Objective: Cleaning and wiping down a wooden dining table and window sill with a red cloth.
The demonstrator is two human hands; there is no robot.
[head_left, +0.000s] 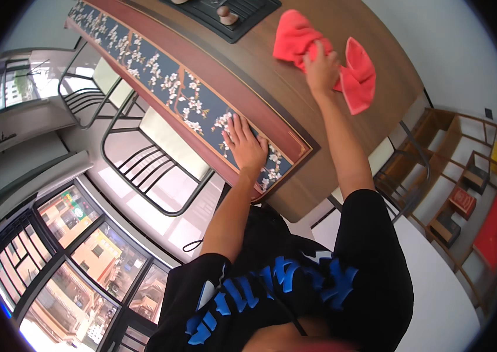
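My left hand [245, 142] lies flat with its fingers spread on a long table runner [169, 88], dark blue with white blossoms and a reddish border. Out over the bare wood of the table [272, 64], my right hand [322, 67] grips a bunched red cloth [293, 36]. One part of the cloth bulges beyond the fingers, and another flap spreads to the right of the wrist. The cloth rests against the tabletop. My right fingers are partly hidden in its folds.
A black tray [238, 23] with a small rounded brown object [226, 16] sits at the table's far edge. Black-framed chairs [160, 149] with pale seats line the left side. Wooden shelves [436, 146] holding boxes stand at right. Large windows [93, 252] fill the lower left.
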